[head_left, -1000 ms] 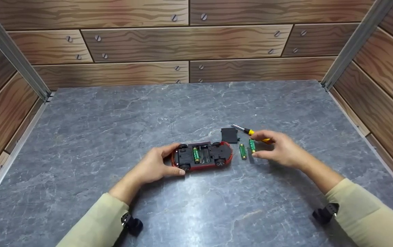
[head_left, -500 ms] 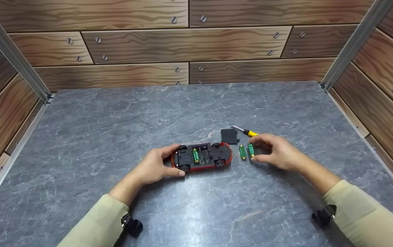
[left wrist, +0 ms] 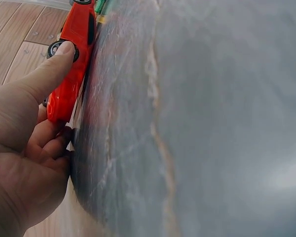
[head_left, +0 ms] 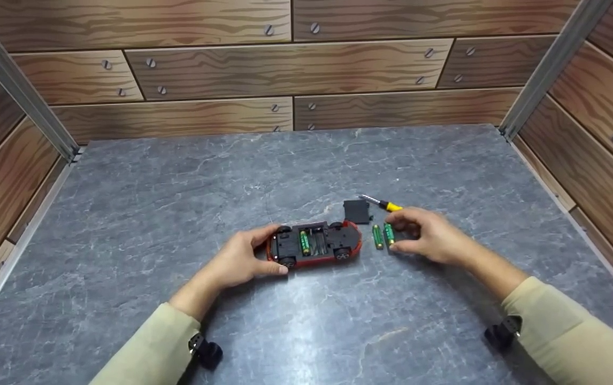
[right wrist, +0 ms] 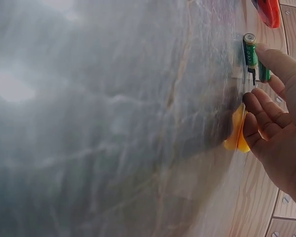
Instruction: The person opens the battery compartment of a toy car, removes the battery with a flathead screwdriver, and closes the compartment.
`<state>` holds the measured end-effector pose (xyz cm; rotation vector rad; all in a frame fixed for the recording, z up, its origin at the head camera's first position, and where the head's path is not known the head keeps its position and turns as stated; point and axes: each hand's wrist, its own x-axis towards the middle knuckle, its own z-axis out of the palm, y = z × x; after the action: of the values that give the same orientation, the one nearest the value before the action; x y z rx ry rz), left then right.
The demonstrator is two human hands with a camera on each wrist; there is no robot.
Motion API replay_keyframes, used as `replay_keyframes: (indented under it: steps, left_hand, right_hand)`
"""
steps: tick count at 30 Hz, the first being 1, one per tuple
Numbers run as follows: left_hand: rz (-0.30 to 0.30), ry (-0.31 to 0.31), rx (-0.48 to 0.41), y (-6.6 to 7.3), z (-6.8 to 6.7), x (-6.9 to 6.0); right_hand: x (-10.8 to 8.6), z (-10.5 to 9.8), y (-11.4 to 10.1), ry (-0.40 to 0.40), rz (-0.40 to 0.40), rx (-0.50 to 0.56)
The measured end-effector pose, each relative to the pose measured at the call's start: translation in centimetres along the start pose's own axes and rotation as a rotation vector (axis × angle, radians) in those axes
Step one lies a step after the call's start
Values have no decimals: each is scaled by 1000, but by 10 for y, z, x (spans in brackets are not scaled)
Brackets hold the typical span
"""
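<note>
A red toy car (head_left: 341, 243) lies wheels up on the table. One green battery (head_left: 305, 243) sits in its uncovered battery compartment, at the left side. My left hand (head_left: 239, 259) grips the car's left end; the left wrist view shows the thumb pressed by a wheel of the car (left wrist: 78, 69). Right of the car, my right hand (head_left: 435, 238) pinches a green battery (head_left: 389, 233) by its ends between thumb and forefinger. Close beside it another green battery (head_left: 377, 237) lies on the table. In the right wrist view the pinched battery (right wrist: 265, 73) is partly hidden by the thumb.
A black battery cover (head_left: 357, 212) lies behind the loose batteries. A screwdriver (head_left: 384, 203) with a yellow handle rests just behind my right hand, which hides part of the handle. Wood-patterned walls (head_left: 285, 69) border the grey marbled table (head_left: 178, 187) at the back and sides.
My right hand has moved slightly left and nearer to me, bringing the pinched battery closer to the one on the table. The left hand and car have stayed put.
</note>
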<state>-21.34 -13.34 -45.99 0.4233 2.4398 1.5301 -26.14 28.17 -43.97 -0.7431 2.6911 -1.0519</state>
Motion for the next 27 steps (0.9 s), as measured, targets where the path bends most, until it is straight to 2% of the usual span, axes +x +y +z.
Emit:
replay_keyframes:
  steps: [12,27]
  left_hand:
    - [7,0,8,-1,0,-1]
    - [3,-1,-2,-2,0,-1]
  right_hand:
    - [2,6,2,22,-82,-91]
    - [5,6,3,24,-70,-122]
